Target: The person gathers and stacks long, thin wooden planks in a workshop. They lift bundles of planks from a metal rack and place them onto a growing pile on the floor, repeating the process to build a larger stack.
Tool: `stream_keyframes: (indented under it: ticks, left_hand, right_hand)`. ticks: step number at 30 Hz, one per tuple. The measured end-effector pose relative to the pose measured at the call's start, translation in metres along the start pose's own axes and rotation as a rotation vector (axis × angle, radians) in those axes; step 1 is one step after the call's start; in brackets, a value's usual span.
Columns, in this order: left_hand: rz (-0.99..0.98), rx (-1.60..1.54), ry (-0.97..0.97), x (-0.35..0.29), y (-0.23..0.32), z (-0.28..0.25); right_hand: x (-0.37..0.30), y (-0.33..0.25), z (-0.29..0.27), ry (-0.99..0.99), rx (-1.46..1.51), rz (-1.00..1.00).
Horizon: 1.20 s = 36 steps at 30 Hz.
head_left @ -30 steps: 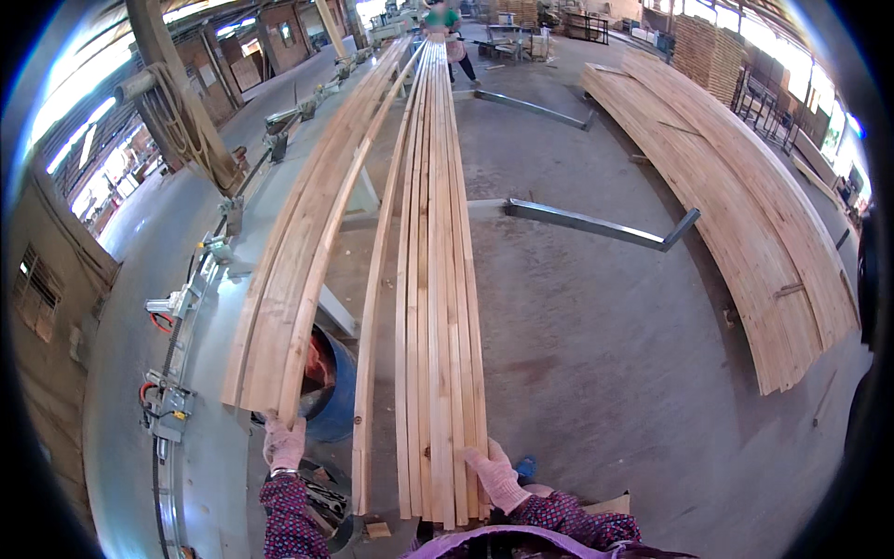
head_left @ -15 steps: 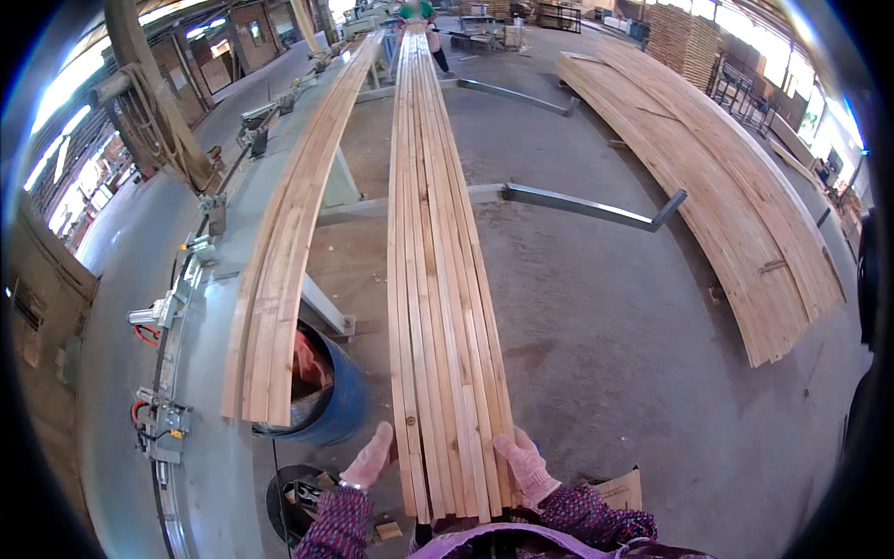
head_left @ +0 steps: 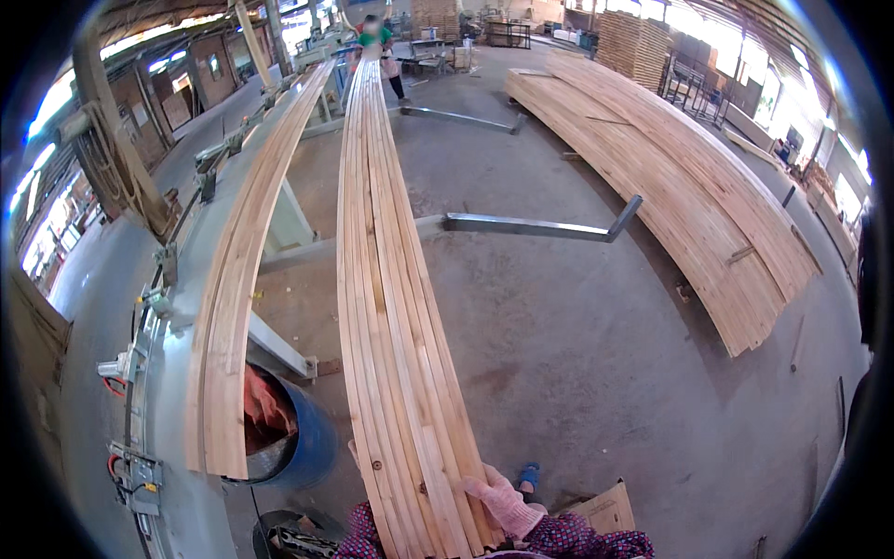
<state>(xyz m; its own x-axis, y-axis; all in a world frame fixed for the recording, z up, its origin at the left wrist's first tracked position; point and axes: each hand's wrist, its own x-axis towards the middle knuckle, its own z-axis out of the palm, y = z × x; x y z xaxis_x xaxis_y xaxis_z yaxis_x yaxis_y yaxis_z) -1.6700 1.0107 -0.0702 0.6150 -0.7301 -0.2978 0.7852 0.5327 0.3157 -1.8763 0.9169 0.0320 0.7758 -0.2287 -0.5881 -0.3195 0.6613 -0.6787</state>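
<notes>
Here, the right hand [head_left: 506, 503] clasps the wooden strips [head_left: 386, 326]. The left hand [head_left: 354, 454] is mostly hidden, its grip impossible to tell.

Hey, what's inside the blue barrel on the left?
In the blue barrel, crumpled reddish material shows, with something greyish beside it. The wooden boards cover the left of its opening, so whatever lies beneath them, or deeper, can't be seen.

The room is a large hall with a grey, stained floor [head_left: 549, 363]. Strong daylight enters by the windows [head_left: 765, 93] on the right side. On the left, there are 1 thick post [head_left: 114, 149] and a brown wall [head_left: 35, 335]. Far back stands a dark table [head_left: 507, 34].
</notes>
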Motion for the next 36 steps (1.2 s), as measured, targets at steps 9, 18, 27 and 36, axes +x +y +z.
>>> stream_keyframes:
  ticks: [9,18,27,36]
  left_hand:
    - [0.156,0.043,-0.073,0.045,-0.075,0.130]
    - [0.202,-0.031,-0.216,0.130,-0.239,0.289]
    - [0.437,0.323,-0.261,0.242,-0.417,0.416]
    - [0.171,0.336,-0.185,0.287,-0.548,0.519]
  right_hand:
    - [-0.049,-0.123,-0.104,-0.053,0.050,-0.056]
    - [-0.119,-0.318,-0.293,0.020,-0.101,-0.084]
    - [-0.133,-0.449,-0.488,-0.033,0.079,-0.012]
    - [-0.074,-0.467,-0.669,-0.108,0.176,0.005]
